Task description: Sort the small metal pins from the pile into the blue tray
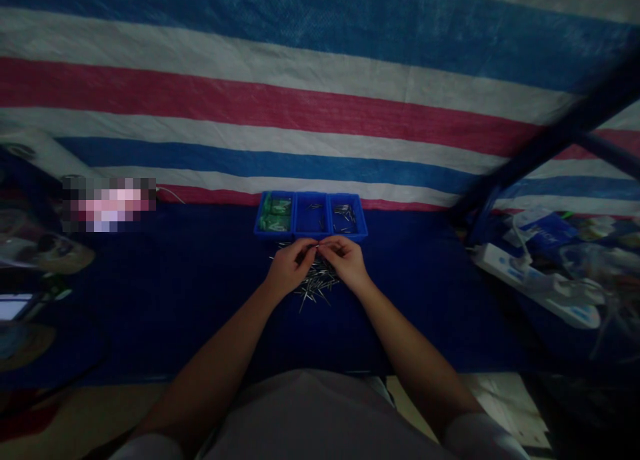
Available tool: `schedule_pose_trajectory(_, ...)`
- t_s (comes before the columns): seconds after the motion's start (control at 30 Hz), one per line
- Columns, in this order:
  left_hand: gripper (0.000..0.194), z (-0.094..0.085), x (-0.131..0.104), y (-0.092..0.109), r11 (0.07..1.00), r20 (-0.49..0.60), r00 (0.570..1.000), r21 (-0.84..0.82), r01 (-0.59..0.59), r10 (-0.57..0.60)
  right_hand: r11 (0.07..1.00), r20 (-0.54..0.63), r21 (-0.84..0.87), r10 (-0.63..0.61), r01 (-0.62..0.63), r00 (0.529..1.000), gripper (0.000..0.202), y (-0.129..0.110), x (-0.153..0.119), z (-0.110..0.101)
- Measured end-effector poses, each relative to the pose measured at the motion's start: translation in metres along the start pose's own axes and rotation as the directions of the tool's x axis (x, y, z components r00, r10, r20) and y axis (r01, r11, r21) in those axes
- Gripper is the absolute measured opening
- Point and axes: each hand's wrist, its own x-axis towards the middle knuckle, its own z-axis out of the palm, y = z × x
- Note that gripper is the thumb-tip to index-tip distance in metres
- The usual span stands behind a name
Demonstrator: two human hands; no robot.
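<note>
On the dark blue bench [175, 293], both hands pinch one thin metal pin [317, 245] over the pin pile [316, 283]: left hand [289, 267], right hand [347, 263]. Better kept level, near the blue trays [311, 215].

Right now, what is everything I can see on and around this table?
blue bins: three, side by side at the table's far edge; left one holds green pieces, the other two a few metal pins
metal pins: a loose pile, silvery, under the hands
table cover: one, dark blue
striped tarp: one, blue, white and red, behind the table
power strip: one, white, at right
left hand: one, fingertips meeting the right hand's, over the pile
right hand: one, pinching something small, too small to tell
</note>
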Motion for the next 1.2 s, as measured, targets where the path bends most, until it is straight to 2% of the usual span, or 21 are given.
schedule_pose_trajectory(0.13,0.020,0.0001,0.0006,-0.0015,0.999,0.011,0.999,0.024,0.032,-0.032,0.998,0.015,0.059,0.025,-0.026,1.000,0.023,-0.0033,0.0013,-0.0013)
schedule_pose_trajectory(0.3,0.020,-0.0003,0.0008,-0.0049,0.995,-0.014,0.998,0.073,0.065,-0.064,0.998,-0.036,-0.063,-0.031,0.028,0.999,0.021,-0.0023,0.0017,-0.0017)
schedule_pose_trajectory(0.5,0.021,-0.0013,0.0017,-0.0049,0.990,-0.051,0.996,0.117,0.078,-0.072,0.989,-0.070,-0.134,-0.077,0.067,0.995,0.021,-0.0042,0.0020,-0.0040)
schedule_pose_trajectory(0.67,0.021,-0.0012,0.0013,-0.0042,0.994,-0.059,0.994,0.061,0.095,-0.092,0.981,-0.067,-0.185,-0.075,0.061,0.995,0.021,-0.0078,0.0014,-0.0053)
schedule_pose_trajectory(0.83,0.021,0.0010,0.0000,-0.0050,0.996,-0.007,0.996,-0.003,0.084,-0.084,0.981,-0.061,-0.185,-0.073,0.060,0.995,0.028,-0.0090,0.0017,-0.0053)
schedule_pose_trajectory(1.07,0.022,-0.0014,0.0005,-0.0032,0.998,-0.005,0.999,0.041,0.051,-0.051,0.990,-0.067,-0.127,-0.070,0.061,0.995,0.027,-0.0099,0.0009,-0.0035)
schedule_pose_trajectory(1.2,0.025,-0.0025,0.0014,-0.0016,0.996,-0.012,0.998,0.067,0.059,-0.059,0.999,-0.058,-0.033,-0.041,0.040,0.997,0.025,-0.0086,0.0015,-0.0038)
